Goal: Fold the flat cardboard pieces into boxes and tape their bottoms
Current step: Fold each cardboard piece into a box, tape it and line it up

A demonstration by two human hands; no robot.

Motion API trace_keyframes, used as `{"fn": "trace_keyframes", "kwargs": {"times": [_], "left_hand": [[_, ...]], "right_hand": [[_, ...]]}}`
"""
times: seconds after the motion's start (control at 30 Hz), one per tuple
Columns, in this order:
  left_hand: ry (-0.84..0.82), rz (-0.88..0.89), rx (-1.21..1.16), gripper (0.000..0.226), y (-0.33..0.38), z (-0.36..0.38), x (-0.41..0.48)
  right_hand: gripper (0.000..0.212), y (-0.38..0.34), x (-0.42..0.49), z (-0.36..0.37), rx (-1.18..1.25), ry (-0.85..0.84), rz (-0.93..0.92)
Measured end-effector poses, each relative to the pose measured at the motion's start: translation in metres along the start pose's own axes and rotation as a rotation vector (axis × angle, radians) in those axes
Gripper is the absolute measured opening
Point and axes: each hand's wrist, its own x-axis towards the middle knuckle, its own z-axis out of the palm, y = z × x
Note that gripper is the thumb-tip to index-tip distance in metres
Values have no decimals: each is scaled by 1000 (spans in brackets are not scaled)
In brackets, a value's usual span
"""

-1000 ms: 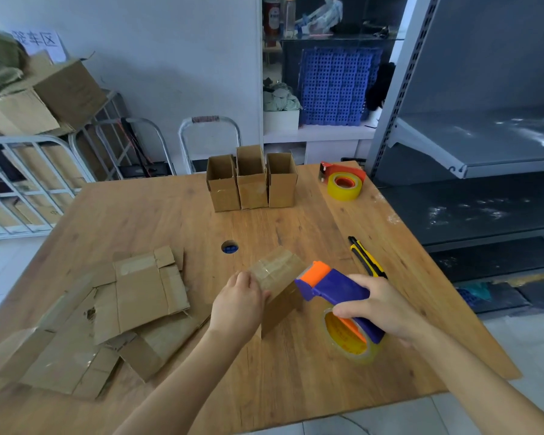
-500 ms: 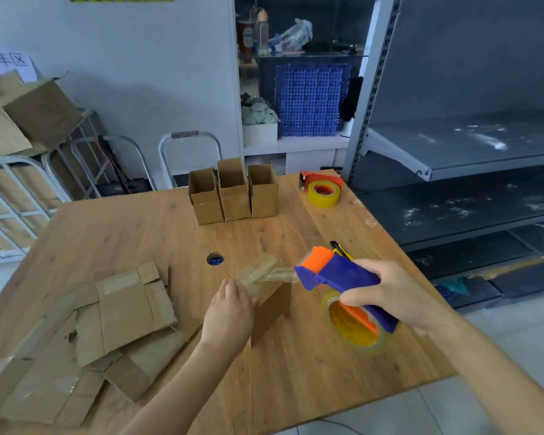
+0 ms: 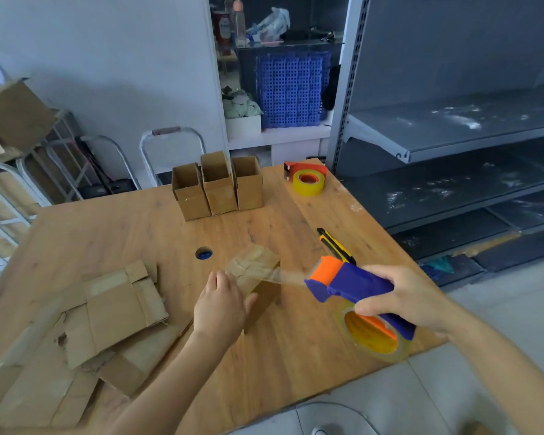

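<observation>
A small folded cardboard box (image 3: 258, 277) stands bottom-up on the wooden table (image 3: 113, 233). My left hand (image 3: 222, 306) grips its near side. My right hand (image 3: 402, 296) holds a blue and orange tape dispenser (image 3: 352, 287) with a yellow-cored tape roll, lifted to the right of the box. A clear strip of tape (image 3: 288, 275) stretches from the box's top to the dispenser. Flat cardboard pieces (image 3: 85, 334) lie piled at the table's left. Three finished open boxes (image 3: 217, 186) stand side by side at the far edge.
A second tape dispenser (image 3: 307, 178) with a yellow roll sits at the far right corner. A yellow and black utility knife (image 3: 335, 244) lies near the right edge. The table has a round hole (image 3: 204, 254). Grey metal shelving (image 3: 453, 136) stands right of the table.
My right hand has pulled the dispenser away from the box to the right, drawing out a strip of tape. My left hand stays on the box.
</observation>
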Motion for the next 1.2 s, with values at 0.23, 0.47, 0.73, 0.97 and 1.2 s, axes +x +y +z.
{"fn": "trace_keyframes", "kwargs": {"times": [0.23,0.47,0.73,0.97,1.2], "left_hand": [[33,-1,219,72,2,2,-1],[61,49,244,75,1,7,1],[69,91,184,65,6,2,8],[31,146,-15,65,13,9,9],[57,76,225,64,32,5,26]], "right_hand": [[31,42,14,18,-187,-14,87],[36,64,33,35,-356,-11,105],[36,60,45,43,-542,-37,103],[36,54,62,56,-654,-69,131],[34,48,87,75,-679,-95,191]]}}
